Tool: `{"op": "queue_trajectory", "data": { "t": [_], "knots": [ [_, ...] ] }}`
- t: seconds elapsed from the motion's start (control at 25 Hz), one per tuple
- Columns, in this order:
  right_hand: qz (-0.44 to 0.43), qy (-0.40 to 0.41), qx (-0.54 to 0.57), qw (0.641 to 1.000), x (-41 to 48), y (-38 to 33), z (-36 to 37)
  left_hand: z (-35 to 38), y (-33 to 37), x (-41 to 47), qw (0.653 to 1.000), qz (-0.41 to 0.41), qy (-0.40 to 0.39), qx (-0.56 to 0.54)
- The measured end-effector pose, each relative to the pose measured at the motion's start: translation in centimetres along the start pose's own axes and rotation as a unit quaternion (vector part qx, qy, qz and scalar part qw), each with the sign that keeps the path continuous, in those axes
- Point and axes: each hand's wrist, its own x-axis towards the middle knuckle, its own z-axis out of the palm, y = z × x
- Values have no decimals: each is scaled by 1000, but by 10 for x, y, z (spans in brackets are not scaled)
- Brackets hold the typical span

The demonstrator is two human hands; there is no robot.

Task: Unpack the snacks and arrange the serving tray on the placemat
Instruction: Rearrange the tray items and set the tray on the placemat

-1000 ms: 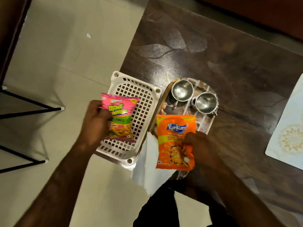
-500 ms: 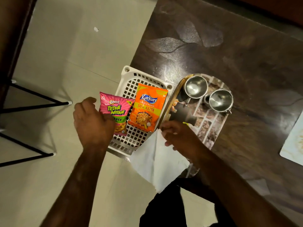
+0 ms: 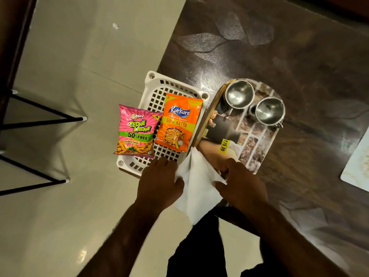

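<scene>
We look down on a dark table (image 3: 289, 47) whose near left corner carries a white plastic basket (image 3: 153, 88) that juts out over the pale floor (image 3: 79, 56). Two snack packets lie in the basket: a pink packet (image 3: 136, 132) over its left rim, and an orange packet (image 3: 178, 121) just beside it on the right, their edges touching. Right of the basket sits a printed serving tray (image 3: 257, 140) with a yellow price sticker (image 3: 223, 145); two steel cups (image 3: 238, 94) stand close together at its far end, both upright. A white paper napkin (image 3: 196, 188) hangs off the table edge between our hands. Our left hand (image 3: 158, 182) holds the napkin's left edge, thumb curled against it, fingers bent over the basket's near rim. Our right hand (image 3: 240, 182) pinches the napkin's right corner with closed fingers and rests over the tray's near end. A pale placemat (image 3: 357, 166) lies well apart at the right edge of the table, only partly in view. Black metal legs (image 3: 40, 118) stand on the floor at left.
</scene>
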Motion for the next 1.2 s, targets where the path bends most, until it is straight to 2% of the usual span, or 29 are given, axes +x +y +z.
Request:
{"op": "queue_trajectory", "data": {
  "t": [0.08, 0.12, 0.2, 0.24, 0.28, 0.36, 0.44, 0.6, 0.72, 0.84, 0.92, 0.96, 1.04, 1.08, 1.12, 1.16, 1.2],
  "knots": [
    [-4, 4, -16, 1000, 0, -6, 2, -4, 4, 1, 994, 44, -31, -95],
    [-7, 5, -9, 1000, 1, -6, 4, -7, 8, 1, 976, 59, -89, -189],
    [-20, 0, 25, 999, 5, -5, 8, -6, 20, -1, 900, 61, -224, -368],
    [-23, -5, 50, 998, 7, -3, 10, -1, 24, -2, 883, 53, -248, -396],
    [-23, -14, 76, 997, 8, -1, 11, 3, 27, -4, 891, 41, -233, -387],
    [-18, -23, 116, 993, 9, 2, 13, 14, 29, -6, 953, 5, -103, -286],
    [-11, -17, 136, 991, 9, 5, 14, 23, 29, -11, 983, -35, -16, -182],
    [10, -26, 175, 984, 10, 6, 18, 34, 39, -14, 996, -70, -1, -63],
    [15, -42, 200, 979, 8, 3, 19, 35, 43, -15, 995, -55, 21, -85],
    [20, -39, 248, 968, 2, 2, 20, 30, 45, -20, 979, 17, 23, -201],
    [17, -28, 290, 957, 0, 1, 18, 20, 37, -23, 952, 10, -6, -305],
    [15, -25, 312, 950, 1, 1, 17, 14, 29, -23, 934, -15, 7, -357],
    [19, -36, 354, 935, 2, 0, 14, 3, 7, -18, 871, -101, 67, -476],
    [23, -39, 366, 930, 2, 1, 11, -1, -6, -13, 824, -145, 83, -541],
    [27, -39, 371, 928, 4, 3, 9, -6, -16, -9, 793, -178, 83, -577],
    [30, -38, 371, 927, 3, 3, 5, -7, -24, -4, 792, -194, 76, -574],
    [30, -39, 370, 928, 1, 2, 1, -6, -29, -2, 829, -202, 71, -516]
  ]
}}
